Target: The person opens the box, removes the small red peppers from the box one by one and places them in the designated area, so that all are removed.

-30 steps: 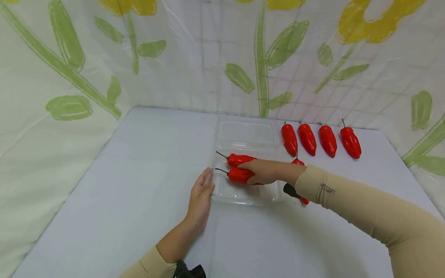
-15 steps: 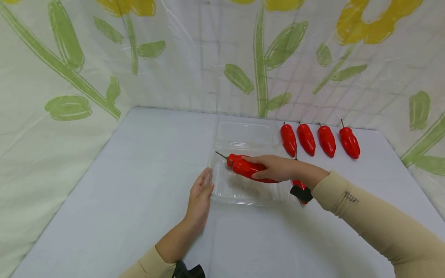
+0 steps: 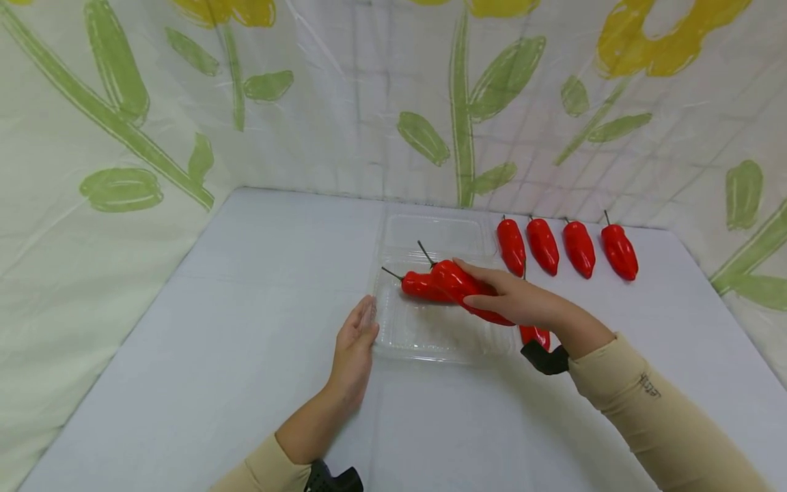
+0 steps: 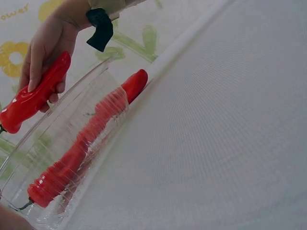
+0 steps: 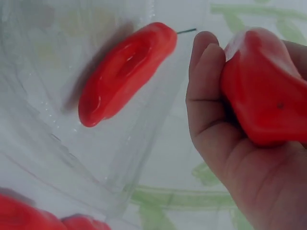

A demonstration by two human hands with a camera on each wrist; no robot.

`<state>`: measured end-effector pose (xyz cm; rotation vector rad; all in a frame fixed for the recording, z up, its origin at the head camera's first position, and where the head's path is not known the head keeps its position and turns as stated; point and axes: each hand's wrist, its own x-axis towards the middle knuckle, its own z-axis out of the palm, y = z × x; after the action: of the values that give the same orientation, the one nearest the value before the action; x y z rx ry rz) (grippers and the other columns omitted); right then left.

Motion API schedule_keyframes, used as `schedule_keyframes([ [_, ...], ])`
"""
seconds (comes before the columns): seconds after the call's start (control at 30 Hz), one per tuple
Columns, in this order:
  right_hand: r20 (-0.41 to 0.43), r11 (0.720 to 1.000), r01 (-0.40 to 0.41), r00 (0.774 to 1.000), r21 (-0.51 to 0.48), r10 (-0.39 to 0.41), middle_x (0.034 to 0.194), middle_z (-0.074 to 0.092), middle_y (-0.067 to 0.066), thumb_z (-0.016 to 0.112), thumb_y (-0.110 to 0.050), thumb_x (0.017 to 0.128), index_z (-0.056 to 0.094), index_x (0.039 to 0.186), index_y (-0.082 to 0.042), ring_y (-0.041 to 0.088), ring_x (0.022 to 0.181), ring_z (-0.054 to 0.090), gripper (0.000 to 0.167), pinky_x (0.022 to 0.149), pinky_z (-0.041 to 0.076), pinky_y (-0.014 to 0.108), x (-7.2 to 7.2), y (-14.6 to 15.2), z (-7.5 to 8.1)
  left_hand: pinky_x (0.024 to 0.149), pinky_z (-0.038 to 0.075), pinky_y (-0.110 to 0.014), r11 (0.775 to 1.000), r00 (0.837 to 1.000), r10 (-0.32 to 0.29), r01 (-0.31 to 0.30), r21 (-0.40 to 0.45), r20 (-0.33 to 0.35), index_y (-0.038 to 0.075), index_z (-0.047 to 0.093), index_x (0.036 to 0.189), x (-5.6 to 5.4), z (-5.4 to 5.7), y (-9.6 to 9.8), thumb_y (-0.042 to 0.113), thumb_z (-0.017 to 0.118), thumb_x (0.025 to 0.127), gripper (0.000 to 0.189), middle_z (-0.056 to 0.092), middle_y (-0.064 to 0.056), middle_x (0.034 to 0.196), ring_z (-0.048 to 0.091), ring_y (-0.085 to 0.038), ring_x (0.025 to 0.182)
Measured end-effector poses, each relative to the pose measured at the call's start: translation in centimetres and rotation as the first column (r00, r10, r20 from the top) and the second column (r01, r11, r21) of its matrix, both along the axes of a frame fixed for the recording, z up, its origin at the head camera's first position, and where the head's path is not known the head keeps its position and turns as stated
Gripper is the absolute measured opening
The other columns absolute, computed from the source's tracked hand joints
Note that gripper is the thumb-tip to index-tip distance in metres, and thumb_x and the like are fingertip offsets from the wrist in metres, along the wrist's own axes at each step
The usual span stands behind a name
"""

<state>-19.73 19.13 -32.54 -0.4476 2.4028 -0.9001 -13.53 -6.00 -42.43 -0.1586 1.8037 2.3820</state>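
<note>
Gripping a red pepper [image 3: 470, 292] at frame centre, the right hand [image 3: 522, 301] holds it slanted, stem toward upper left, above the clear tray [image 3: 430, 338]; the left hand [image 3: 355, 342], fingers straight, touches the tray's left rim.

The right hand [image 3: 519, 301], on a beige-sleeved arm with a black wrist strap, reaches leftward, its fingers and thumb curled round a glossy red pepper [image 3: 464, 287] held above the clear plastic tray [image 3: 430, 335]. The left hand [image 3: 353, 342] rests with straight fingers against that tray's left edge.
</note>
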Motion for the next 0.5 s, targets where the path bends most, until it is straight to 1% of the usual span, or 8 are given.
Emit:
schedule_keyframes([
  [0.13,-0.015,0.998,0.051,0.999,-0.045,-0.052,0.145,0.036,0.012,0.059,-0.034,0.089,0.020,0.148,-0.036,0.034,0.128,0.032,0.071,0.085,0.053,0.039,0.6,0.9,-0.3,0.117,0.017,-0.037,1.000,1.000,0.001,-0.001,0.001,-0.001,0.005,0.016,0.148,0.0,0.0,0.0,0.004,0.032,0.099,0.052,0.016,-0.004,0.157,0.013,-0.018,0.145],
  [0.23,-0.019,0.992,0.092,0.995,-0.084,-0.094,0.142,0.037,0.014,0.060,-0.032,0.088,0.020,0.148,-0.035,0.035,0.125,0.033,0.072,0.081,0.054,0.036,1.2,1.7,-0.5,0.117,0.017,-0.037,1.000,1.000,0.002,-0.002,0.001,0.002,0.006,0.016,0.148,0.0,0.0,0.0,0.005,0.032,0.099,0.052,0.017,-0.004,0.157,0.013,-0.017,0.145],
  [0.37,-0.028,0.980,0.145,0.988,-0.137,-0.150,0.136,0.039,0.017,0.061,-0.031,0.088,0.020,0.149,-0.030,0.036,0.122,0.035,0.073,0.077,0.055,0.035,2.4,2.8,-0.5,0.117,0.017,-0.038,1.000,1.000,0.005,-0.005,0.004,0.007,0.005,0.016,0.148,-0.1,0.0,0.1,0.004,0.031,0.099,0.052,0.017,-0.004,0.157,0.013,-0.018,0.145],
  [0.5,-0.043,0.966,0.166,0.983,-0.199,-0.178,0.131,0.043,0.019,0.058,-0.027,0.091,0.017,0.150,-0.030,0.034,0.117,0.039,0.072,0.075,0.056,0.032,3.6,3.7,-0.2,0.117,0.017,-0.037,1.000,1.000,0.011,-0.011,0.008,0.009,0.006,0.017,0.148,0.0,-0.1,0.1,0.004,0.032,0.099,0.052,0.017,-0.004,0.157,0.013,-0.018,0.145],
])
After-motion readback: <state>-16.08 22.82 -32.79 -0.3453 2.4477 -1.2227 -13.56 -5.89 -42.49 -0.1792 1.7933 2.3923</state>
